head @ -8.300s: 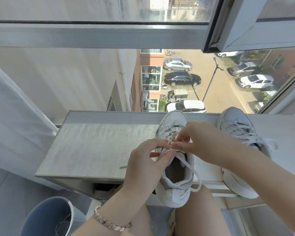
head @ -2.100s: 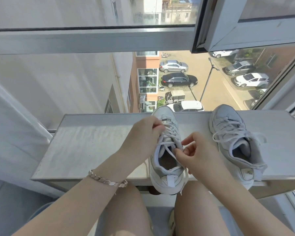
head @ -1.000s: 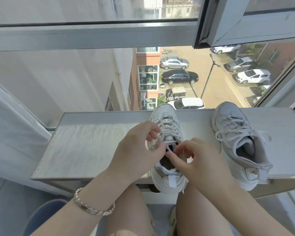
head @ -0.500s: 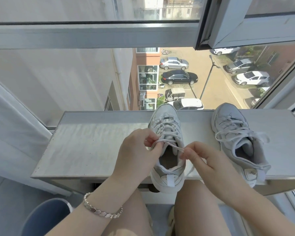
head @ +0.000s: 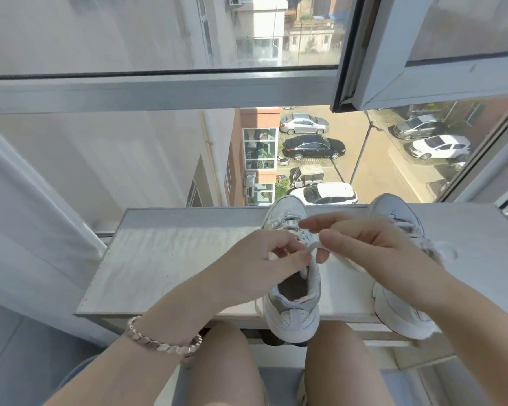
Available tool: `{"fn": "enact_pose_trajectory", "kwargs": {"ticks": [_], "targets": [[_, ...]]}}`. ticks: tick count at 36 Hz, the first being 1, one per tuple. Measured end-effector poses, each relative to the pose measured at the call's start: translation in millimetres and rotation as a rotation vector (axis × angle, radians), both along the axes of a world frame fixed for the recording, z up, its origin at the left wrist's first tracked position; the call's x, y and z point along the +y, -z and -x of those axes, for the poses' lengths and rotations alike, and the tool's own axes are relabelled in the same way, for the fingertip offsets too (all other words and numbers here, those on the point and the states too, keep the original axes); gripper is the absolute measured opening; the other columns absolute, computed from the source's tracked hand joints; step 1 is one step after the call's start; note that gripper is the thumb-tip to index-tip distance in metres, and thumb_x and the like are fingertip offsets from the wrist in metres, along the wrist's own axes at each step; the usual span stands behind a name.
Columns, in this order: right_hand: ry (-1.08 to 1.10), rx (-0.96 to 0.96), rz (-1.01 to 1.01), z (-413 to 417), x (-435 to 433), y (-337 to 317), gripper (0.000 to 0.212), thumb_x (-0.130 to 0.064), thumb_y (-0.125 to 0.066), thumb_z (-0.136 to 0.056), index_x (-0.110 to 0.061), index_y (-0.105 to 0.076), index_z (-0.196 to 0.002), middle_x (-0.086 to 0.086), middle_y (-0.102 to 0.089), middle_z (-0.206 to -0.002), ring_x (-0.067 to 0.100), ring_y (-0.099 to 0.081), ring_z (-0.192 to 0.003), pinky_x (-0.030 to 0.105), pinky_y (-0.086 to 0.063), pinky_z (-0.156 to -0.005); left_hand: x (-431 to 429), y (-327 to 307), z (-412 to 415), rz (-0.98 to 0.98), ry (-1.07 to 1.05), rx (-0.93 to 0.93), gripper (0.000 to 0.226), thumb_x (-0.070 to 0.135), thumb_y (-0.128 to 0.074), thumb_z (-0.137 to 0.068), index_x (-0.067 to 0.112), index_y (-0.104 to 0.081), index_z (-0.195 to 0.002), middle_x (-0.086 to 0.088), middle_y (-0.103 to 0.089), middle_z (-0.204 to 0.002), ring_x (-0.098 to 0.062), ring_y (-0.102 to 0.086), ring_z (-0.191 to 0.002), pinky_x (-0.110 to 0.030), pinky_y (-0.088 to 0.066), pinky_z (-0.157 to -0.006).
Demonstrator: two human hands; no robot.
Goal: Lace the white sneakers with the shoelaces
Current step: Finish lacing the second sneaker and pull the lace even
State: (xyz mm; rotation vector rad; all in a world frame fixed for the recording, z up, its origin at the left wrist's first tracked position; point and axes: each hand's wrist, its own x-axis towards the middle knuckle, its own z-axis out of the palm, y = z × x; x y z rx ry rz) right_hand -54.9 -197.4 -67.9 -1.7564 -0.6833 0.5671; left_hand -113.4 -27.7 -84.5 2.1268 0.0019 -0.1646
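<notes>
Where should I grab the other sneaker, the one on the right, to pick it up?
Probably the heel of the right sneaker, from the near side: it juts over the ledge edge toward you, while the right hand and arm hide its middle.

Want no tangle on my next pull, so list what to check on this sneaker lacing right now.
1. Left hand pinches the shoelace: ok.
2. Right hand pinches the same shoelace: ok.
3. Top eyelets of the sneaker being laced threaded: cannot tell, the fingers cover them.
4. That sneaker fully on the ledge: not ok, its heel overhangs the front edge.
5. Second sneaker apart from the first: ok, bare ledge shows between them.
</notes>
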Motion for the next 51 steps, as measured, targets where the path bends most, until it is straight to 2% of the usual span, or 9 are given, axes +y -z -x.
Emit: {"fn": "enact_pose_trajectory", "kwargs": {"ticks": [4,8,15,19,26,31,36,43,51], "targets": [[0.053,0.059,-0.102,-2.7,8.1,0.9,0.034,-0.037,-0.051,-0.075,-0.012,-0.073,-0.081,-0.011,-0.07,-0.106,-0.001,-0.061,-0.102,0.013,-0.046,-0.089,-1.5,2.7,-0.5,-0.09,0.04,0.05,0.02,0.035,-0.051,-0.093,0.02,-0.064,-0.092,0.007,-0.062,-0.084,-0.009,-0.056,-0.076,-0.02,-0.043,-0.072],[0.028,0.057,-0.108,-9.7,10.1,8.4,0.038,-0.032,-0.052,-0.085,-0.001,-0.069,-0.098,0.01,-0.069,-0.104,0.019,-0.064,-0.099,0.023,-0.051,-0.087,1.1,2.8,-0.9,-0.081,0.026,0.009,0.019,0.033,-0.049,-0.095,0.027,-0.056,-0.079,0.014,-0.058,-0.074,0.001,-0.048,-0.062,-0.015,-0.038,-0.063],[-0.042,0.088,-0.093,-16.2,12.8,27.3,0.03,-0.028,-0.048,-0.085,-0.007,-0.067,-0.096,0.016,-0.068,-0.095,0.031,-0.062,-0.096,0.037,-0.049,-0.091,2.2,6.9,-2.1,0.038,0.052,0.042,0.015,0.029,-0.047,-0.097,0.033,-0.056,-0.085,0.014,-0.059,-0.073,-0.005,-0.059,-0.078,-0.027,-0.048,-0.085],[-0.13,0.084,-0.042,-16.4,13.7,35.2,0.019,-0.002,-0.049,-0.093,-0.017,-0.057,-0.101,0.011,-0.07,-0.088,0.022,-0.065,-0.082,0.03,-0.052,-0.075,6.5,1.9,-0.6,0.226,-0.053,-0.049,0.023,0.016,-0.052,-0.094,0.021,-0.061,-0.073,0.007,-0.057,-0.062,-0.006,-0.054,-0.061,-0.014,-0.044,-0.064],[0.102,-0.041,-0.041,-30.1,2.5,31.1,0.012,-0.016,-0.058,-0.09,-0.026,-0.056,-0.096,-0.005,-0.041,-0.055,0.018,-0.035,-0.055,0.032,-0.032,-0.058,34.4,3.2,-12.6,0.528,-0.563,-0.07,0.019,0.012,-0.061,-0.087,0.013,-0.061,-0.068,0.005,-0.046,-0.048,-0.009,-0.042,-0.045,-0.018,-0.037,-0.049],[0.621,-0.091,-0.177,-39.5,-10.5,8.6,0.019,-0.024,-0.056,-0.091,-0.019,-0.056,-0.073,-0.01,-0.039,-0.042,0.006,-0.032,-0.042,0.018,-0.029,-0.044,62.6,23.4,-16.7,0.095,-0.744,-0.117,0.021,0.019,-0.065,-0.085,0.019,-0.059,-0.065,0.001,-0.052,-0.057,-0.017,-0.045,-0.054,-0.027,-0.036,-0.057],[0.738,-0.501,0.18,-39.2,-16.0,0.3,0.028,-0.022,-0.063,-0.08,-0.01,-0.051,-0.058,-0.001,-0.041,-0.045,0.012,-0.035,-0.044,0.024,-0.029,-0.049,55.9,25.3,-12.8,-0.467,-0.742,-0.098,0.007,0.024,-0.061,-0.083,0.019,-0.058,-0.078,0.007,-0.052,-0.068,-0.02,-0.051,-0.072,-0.028,-0.033,-0.056],[0.417,-0.172,0.317,-37.4,0.1,18.9,0.016,-0.003,-0.055,-0.078,-0.016,-0.05,-0.069,-0.009,-0.041,-0.041,0.004,-0.057,-0.043,0.022,-0.035,-0.048,34.4,27.9,-30.2,0.224,-0.829,-0.027,0.01,0.002,-0.061,-0.081,0.011,-0.058,-0.086,-0.006,-0.05,-0.075,-0.016,-0.05,-0.058,-0.024,-0.049,-0.044],[0.079,-0.285,0.415,-33.4,17.4,32.1,0.004,-0.033,-0.063,-0.086,-0.03,-0.063,-0.083,-0.006,-0.044,-0.06,0.005,-0.032,-0.045,0.009,-0.029,-0.044,41.9,32.8,-30.7,-0.231,-0.736,-0.155,0.024,0.002,-0.05,-0.085,0.022,-0.057,-0.094,-0.003,-0.048,-0.099,-0.004,-0.045,-0.067,-0.014,-0.031,-0.053]]}}
